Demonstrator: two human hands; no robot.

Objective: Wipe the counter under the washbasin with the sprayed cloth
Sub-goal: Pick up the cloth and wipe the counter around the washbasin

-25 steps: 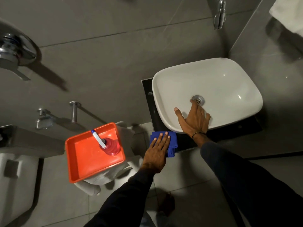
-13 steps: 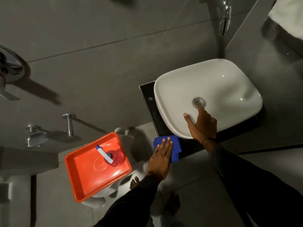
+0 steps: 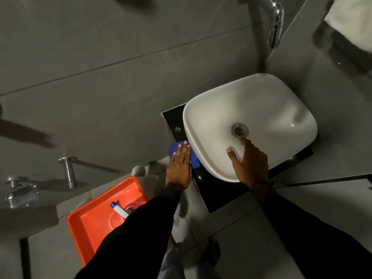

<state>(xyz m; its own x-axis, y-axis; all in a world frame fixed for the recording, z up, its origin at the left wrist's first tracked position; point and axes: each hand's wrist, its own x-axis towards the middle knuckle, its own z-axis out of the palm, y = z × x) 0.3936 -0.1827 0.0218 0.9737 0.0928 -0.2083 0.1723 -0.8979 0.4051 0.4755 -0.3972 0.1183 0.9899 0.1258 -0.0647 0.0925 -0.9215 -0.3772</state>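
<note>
A white washbasin (image 3: 261, 109) sits on a small black counter (image 3: 213, 196). My left hand (image 3: 179, 168) lies flat, fingers together, pressing a blue cloth (image 3: 194, 160) onto the counter's left strip, right against the basin's edge. Part of the cloth is hidden under my palm and under the basin's rim. My right hand (image 3: 249, 162) rests spread on the basin's near inner wall, its fingertips close to the drain (image 3: 239, 130), and holds nothing.
An orange tray (image 3: 94, 224) with a spray bottle (image 3: 120, 210) stands at the lower left, partly behind my left sleeve. A chrome tap (image 3: 274, 25) overhangs the basin. A white towel (image 3: 350, 21) hangs at the top right. Chrome wall fittings (image 3: 68, 170) sit at the left.
My left hand has slid the blue cloth from the counter's front left corner back along its left strip beside the basin. My right hand has stayed on the basin.
</note>
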